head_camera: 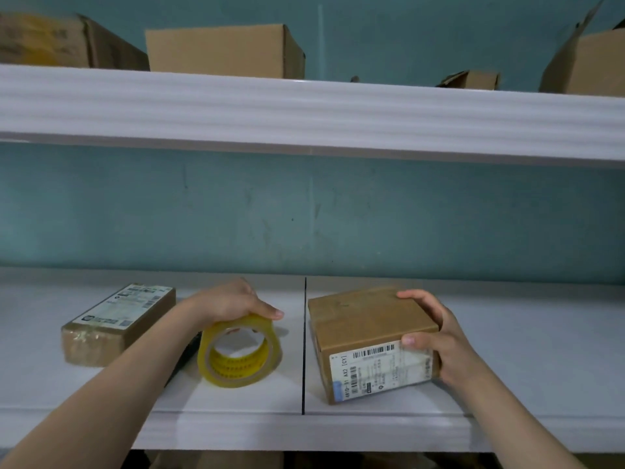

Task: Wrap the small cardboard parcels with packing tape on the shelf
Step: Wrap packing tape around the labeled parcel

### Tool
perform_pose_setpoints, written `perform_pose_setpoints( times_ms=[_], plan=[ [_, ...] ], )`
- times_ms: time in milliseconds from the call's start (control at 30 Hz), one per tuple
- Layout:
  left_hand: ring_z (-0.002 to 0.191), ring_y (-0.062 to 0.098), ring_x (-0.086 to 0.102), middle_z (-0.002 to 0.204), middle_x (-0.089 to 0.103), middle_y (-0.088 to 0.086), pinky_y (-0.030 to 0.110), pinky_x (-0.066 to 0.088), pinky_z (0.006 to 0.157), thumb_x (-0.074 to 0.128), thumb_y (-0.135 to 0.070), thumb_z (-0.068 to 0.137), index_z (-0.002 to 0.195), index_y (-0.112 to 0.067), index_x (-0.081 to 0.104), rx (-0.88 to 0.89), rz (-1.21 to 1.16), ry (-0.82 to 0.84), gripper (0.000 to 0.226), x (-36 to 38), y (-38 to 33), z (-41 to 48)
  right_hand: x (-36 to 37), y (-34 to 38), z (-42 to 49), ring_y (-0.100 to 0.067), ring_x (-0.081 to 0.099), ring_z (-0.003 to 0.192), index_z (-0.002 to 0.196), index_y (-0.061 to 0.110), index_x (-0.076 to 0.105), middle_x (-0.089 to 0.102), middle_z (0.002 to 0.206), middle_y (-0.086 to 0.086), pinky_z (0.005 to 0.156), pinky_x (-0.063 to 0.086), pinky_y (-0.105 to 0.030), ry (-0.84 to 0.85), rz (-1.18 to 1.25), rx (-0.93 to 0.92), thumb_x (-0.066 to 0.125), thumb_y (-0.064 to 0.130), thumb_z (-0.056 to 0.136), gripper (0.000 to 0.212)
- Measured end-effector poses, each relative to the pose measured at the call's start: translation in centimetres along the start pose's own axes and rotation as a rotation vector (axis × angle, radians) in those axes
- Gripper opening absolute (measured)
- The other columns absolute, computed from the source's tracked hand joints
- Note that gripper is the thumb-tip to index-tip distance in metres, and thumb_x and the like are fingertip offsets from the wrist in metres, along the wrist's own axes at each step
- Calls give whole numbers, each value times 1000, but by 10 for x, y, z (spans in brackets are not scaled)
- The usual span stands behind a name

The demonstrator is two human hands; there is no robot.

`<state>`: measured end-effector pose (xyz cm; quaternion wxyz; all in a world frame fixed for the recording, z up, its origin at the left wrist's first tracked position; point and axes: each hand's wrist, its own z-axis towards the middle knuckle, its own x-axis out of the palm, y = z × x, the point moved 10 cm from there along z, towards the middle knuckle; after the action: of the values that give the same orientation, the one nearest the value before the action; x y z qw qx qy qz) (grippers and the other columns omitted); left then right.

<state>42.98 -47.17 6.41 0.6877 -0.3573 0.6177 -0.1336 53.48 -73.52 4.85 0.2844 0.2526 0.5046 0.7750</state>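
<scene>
A roll of clear yellowish packing tape (240,353) stands on its edge on the white shelf (236,404). My left hand (233,302) grips the roll from above. Right of the shelf's dark seam lies a small cardboard parcel (368,330) with a white barcode label on its near face. My right hand (436,336) holds that parcel by its right side, fingers curled over the top edge and thumb on the label. A second, flatter parcel (115,323) with a white label on top lies at the left, apart from both hands.
An upper white shelf (304,113) runs overhead and carries several brown cardboard boxes (223,50). A teal wall (304,211) closes the back. A dark seam (304,343) divides the lower shelf into two panels. More cardboard shows below the shelf's front edge.
</scene>
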Motion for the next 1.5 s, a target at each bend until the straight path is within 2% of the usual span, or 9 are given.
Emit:
perform_pose_setpoints(
  times_ms=[233,400,500,600,667,767,1067,1233,1500],
  plan=[
    [35,12,42,33,46,-6,23,34,48,77,-49,67,38,-15,51,-47,244,1,52,11,-23,8,-12,-10,-14,-28,65,99,110,15,52,60,115,-12,74,54,-34,80,-213,182,93,29,32,89],
    [30,12,43,32,48,-4,24,39,57,78,-48,65,32,-13,53,-27,289,4,54,15,-26,11,-4,22,-5,-5,43,120,108,31,48,42,130,12,95,37,-20,243,-934,289,82,42,52,67],
    [29,12,42,30,47,-4,23,40,57,78,-46,66,29,-14,53,-11,284,-14,55,12,-27,9,23,47,2,-8,27,133,110,30,42,40,131,9,109,26,-32,326,-1351,231,75,58,61,66],
    [30,12,41,32,47,-4,23,38,55,80,-45,64,30,-14,53,-6,252,2,53,12,-24,10,66,64,12,-16,29,135,134,25,32,35,145,3,115,18,-45,268,-1578,63,56,74,68,86],
    [31,14,41,33,47,-3,23,37,56,82,-46,60,34,-14,53,-10,237,-4,51,11,-22,11,97,46,12,-18,16,144,147,22,15,17,157,-1,118,9,-46,349,-1609,21,44,77,73,97],
    [36,16,42,36,48,-1,24,36,56,83,-48,59,37,-15,52,-12,213,-30,50,7,-17,10,107,2,2,-14,-10,145,150,19,-4,-11,158,-2,119,-3,-38,496,-1598,204,33,82,74,105],
    [34,14,43,35,49,-2,23,35,51,83,-47,59,34,-15,51,-23,132,-68,52,1,-12,2,109,4,5,-8,-9,144,150,14,-1,-7,158,0,120,-1,-39,464,-1637,160,31,85,71,110],
    [32,11,42,33,47,-5,22,34,46,84,-42,61,32,-16,49,-28,83,-80,53,-2,-9,-1,107,5,9,-12,-3,146,150,16,-1,-6,158,0,119,6,-33,440,-1568,214,44,85,64,119],
    [35,12,40,35,45,-4,22,32,46,84,-41,61,36,-18,48,-20,44,-108,49,-7,-3,-2,109,11,22,-10,-26,140,147,30,-13,-18,156,7,117,-10,-46,458,-1449,176,65,77,53,131]
  ],
)
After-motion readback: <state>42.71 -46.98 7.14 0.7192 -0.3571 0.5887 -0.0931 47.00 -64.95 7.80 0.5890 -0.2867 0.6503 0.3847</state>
